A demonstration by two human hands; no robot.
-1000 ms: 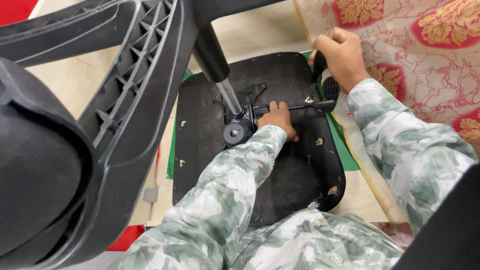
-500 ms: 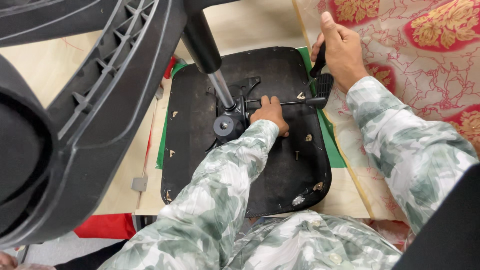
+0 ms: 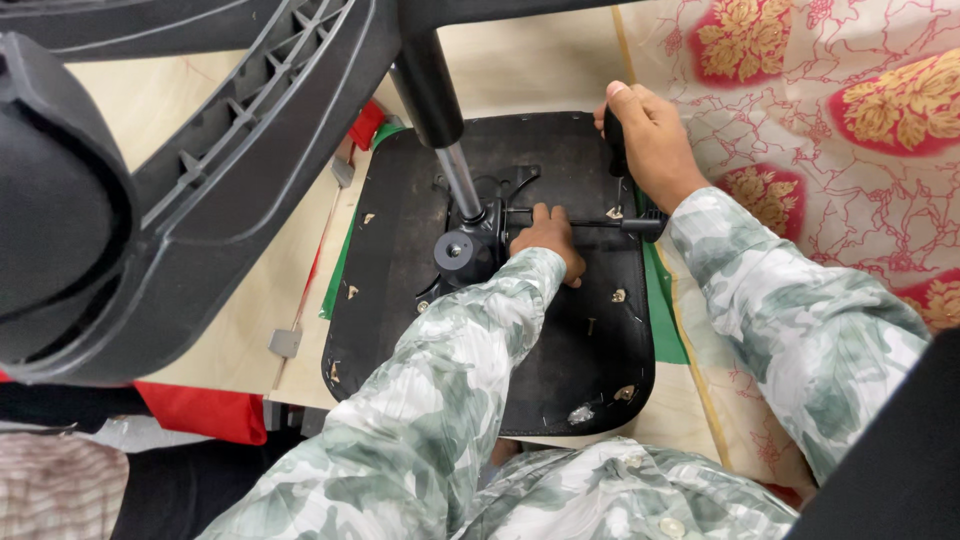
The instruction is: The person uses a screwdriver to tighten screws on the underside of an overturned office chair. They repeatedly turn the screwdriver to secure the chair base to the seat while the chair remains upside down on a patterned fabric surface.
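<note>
Both hands work the upturned seat base (image 3: pixel 590 350): left hand (image 3: pixel 548 240) presses, right hand (image 3: pixel 650 140) apparently grips a handle (image 3: pixel 614 140).

The person wears a long-sleeved, loose shirt of thin crinkled cloth printed with soft grey-green leafy patches on white, its left sleeve (image 3: pixel 420 400) and right sleeve (image 3: pixel 800 320) each ending in a plain cuff just behind the bare hand, with pale round buttons (image 3: pixel 672 526) down the front.
</note>
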